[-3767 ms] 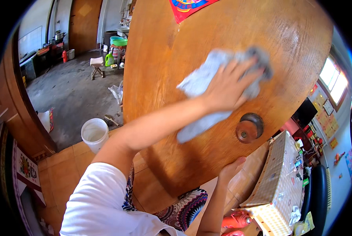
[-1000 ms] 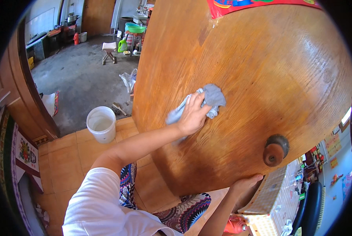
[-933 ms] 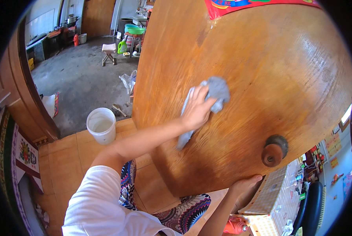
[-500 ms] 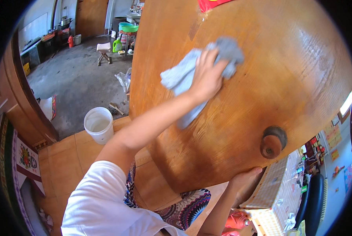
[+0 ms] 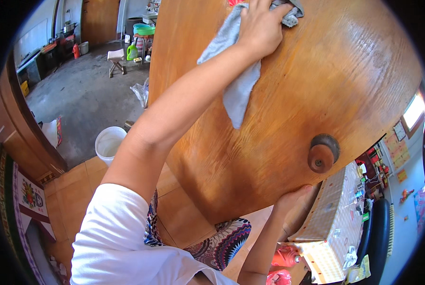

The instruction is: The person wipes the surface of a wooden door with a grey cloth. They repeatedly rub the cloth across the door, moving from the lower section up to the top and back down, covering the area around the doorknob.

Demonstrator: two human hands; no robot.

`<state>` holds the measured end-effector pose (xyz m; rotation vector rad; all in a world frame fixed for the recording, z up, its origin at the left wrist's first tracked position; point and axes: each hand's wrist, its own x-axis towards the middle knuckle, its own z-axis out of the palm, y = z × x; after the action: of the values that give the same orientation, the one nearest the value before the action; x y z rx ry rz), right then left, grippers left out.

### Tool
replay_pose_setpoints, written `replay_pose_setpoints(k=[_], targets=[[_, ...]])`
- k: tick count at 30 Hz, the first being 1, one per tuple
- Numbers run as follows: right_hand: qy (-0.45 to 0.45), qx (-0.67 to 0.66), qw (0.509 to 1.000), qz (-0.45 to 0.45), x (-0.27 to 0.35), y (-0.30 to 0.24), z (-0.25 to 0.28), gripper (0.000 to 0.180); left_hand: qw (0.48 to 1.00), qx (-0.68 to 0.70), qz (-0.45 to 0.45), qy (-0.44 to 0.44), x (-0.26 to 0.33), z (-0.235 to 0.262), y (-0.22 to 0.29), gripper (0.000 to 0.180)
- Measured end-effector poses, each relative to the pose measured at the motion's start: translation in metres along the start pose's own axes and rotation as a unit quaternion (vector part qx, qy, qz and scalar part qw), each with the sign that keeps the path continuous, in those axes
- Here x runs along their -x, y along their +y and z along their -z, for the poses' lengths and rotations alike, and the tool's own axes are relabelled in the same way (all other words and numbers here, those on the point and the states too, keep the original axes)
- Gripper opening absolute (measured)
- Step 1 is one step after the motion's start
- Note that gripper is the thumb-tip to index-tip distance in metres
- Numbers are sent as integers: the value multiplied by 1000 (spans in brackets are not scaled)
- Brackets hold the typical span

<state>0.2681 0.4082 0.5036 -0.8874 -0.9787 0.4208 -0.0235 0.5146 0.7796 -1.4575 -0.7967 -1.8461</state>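
High on the door (image 5: 288,109), your left hand (image 5: 262,23) presses the cloth (image 5: 236,90) flat, fingers spread. Your right hand (image 5: 293,199) grips the door's lower edge, below the knob (image 5: 323,153).

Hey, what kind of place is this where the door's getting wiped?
Probably the doorway of a home that opens onto a rough utility or work area: a wooden door with a round knob, tiled floor inside, and bare concrete beyond with a white bucket.

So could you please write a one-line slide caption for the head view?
Left hand presses a grey cloth to a wooden door; right hand grips its edge below the knob.
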Motion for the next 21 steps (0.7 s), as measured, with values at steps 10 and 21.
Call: replay_pose_setpoints(k=[10, 21], targets=[[20, 10, 1000, -7, 16, -2, 3, 71, 959, 11, 6, -285, 194, 74, 32, 49], [2, 22, 1000, 14, 24, -8, -5, 72, 997, -16, -6, -78, 97, 26, 23, 46]])
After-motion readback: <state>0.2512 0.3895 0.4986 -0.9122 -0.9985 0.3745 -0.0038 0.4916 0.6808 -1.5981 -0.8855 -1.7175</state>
